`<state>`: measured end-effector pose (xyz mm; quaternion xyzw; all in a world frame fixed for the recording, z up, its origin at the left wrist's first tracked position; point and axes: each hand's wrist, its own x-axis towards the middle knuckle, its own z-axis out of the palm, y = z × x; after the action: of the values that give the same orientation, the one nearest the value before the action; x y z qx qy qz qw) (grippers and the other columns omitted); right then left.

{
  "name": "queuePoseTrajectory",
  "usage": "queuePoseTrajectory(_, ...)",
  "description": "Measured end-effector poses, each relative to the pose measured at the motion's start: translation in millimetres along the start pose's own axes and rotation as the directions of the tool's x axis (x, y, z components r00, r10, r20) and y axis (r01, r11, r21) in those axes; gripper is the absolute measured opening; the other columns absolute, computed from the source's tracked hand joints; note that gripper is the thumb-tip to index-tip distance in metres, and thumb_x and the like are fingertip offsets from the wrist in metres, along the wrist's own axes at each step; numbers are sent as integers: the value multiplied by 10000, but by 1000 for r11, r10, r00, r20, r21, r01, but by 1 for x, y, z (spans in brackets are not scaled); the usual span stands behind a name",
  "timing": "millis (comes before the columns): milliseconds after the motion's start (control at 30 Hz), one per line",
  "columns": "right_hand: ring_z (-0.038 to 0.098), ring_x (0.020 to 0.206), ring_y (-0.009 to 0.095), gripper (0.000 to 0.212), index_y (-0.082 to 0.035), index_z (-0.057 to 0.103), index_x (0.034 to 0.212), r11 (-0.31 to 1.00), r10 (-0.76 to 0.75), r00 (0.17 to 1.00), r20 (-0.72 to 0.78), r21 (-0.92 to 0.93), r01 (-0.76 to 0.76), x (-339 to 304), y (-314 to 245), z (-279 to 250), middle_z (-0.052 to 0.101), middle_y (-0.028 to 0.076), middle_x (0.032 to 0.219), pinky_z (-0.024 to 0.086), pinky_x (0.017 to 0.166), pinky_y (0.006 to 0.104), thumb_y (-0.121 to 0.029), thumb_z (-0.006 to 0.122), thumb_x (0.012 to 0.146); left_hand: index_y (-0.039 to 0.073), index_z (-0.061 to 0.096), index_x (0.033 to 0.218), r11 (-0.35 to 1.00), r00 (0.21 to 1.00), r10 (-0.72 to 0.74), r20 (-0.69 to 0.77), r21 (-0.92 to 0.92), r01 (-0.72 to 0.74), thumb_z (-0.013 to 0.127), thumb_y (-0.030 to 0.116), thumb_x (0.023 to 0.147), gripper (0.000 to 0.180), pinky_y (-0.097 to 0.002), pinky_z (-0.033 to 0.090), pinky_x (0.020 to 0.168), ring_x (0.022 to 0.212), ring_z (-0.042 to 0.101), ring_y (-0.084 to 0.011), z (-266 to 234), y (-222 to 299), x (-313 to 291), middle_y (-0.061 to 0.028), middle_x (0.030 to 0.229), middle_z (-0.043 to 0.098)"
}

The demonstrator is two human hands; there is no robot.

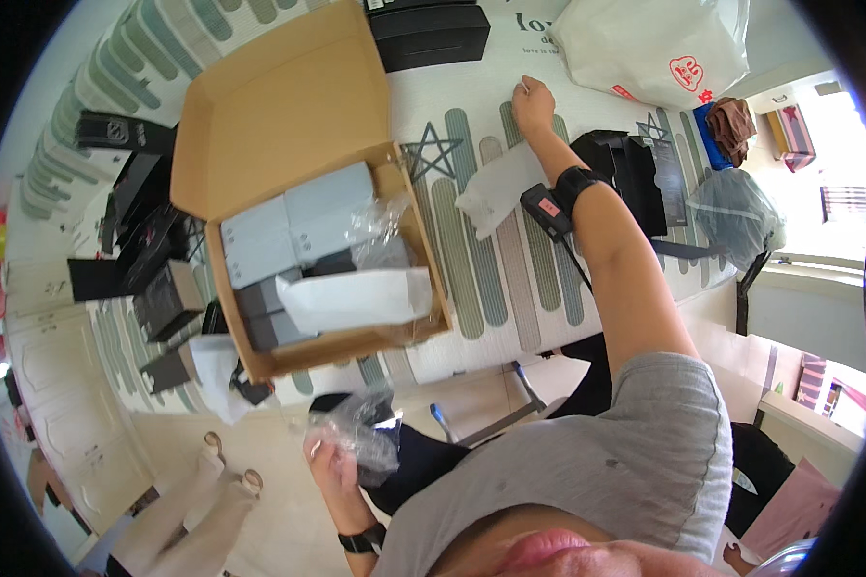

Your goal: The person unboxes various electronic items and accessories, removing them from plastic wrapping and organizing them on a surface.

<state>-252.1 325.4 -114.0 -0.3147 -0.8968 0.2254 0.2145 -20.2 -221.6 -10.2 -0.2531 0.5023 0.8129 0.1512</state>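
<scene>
My left hand (335,468), low in front of the table's near edge, is closed round a crumpled clear plastic bag (364,435). My right hand (533,106) is stretched far over the table, its fingers pinched together; a small pale bit shows at the fingertips, too small to name. Beside that forearm lies a flat white pouch (506,188). An open brown cardboard box (284,101) stands left of it, lid raised. In it are light grey boxes (329,207), clear plastic wrap (383,236) and a white sleeve (361,299) lying across the front.
An open black box (629,181) lies right of my forearm. A large white plastic bag (645,48) and a black box (431,40) are at the back. Black boxes (144,245) crowd the left side. Another person's legs (185,510) stand at lower left.
</scene>
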Motion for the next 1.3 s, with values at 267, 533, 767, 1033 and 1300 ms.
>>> queuePoseTrajectory(267,529,898,200,529,14,460,1140,703,-167,936,311,703,-108,-188,-97,-170,525,141,1064,433,727,272,-295,618,742,-35,537,956,998,911,-31,412,64,5,529,40,786,186,-266,445,679,823,549,-168,96,0,-7,-98,911,576)
queuePoseTrajectory(533,410,1095,288,779,76,381,1177,632,-274,689,671,666,-397,-311,-84,-253,446,233,1142,321,910,354,-499,596,697,5,563,943,958,695,-115,709,264,-111,516,39,781,172,-263,465,687,797,569,-154,164,-37,-37,-81,923,588)
queuePoseTrajectory(767,544,748,140,315,64,578,906,520,-237,694,679,693,-500,-342,-57,-275,588,100,826,418,683,243,-197,622,736,58,573,963,938,696,-119,708,309,-155,551,95,776,192,-240,441,658,778,536,-105,174,-49,-81,-39,899,591)
queuePoseTrajectory(1033,574,748,199,213,69,485,974,2,-327,566,757,599,-800,-345,-69,-298,568,119,841,476,718,316,10,480,769,67,550,973,985,757,-144,637,166,48,563,141,788,200,-229,426,640,743,523,-101,165,-43,-94,-14,850,566)
queuePoseTrajectory(1300,567,794,184,146,33,536,902,-56,-330,570,752,587,-807,-347,-63,-284,568,97,862,468,702,304,-21,525,767,62,512,990,-214,8,453,891,118,-970,641,133,674,348,-297,425,691,811,526,-255,179,-34,-134,-94,926,529)
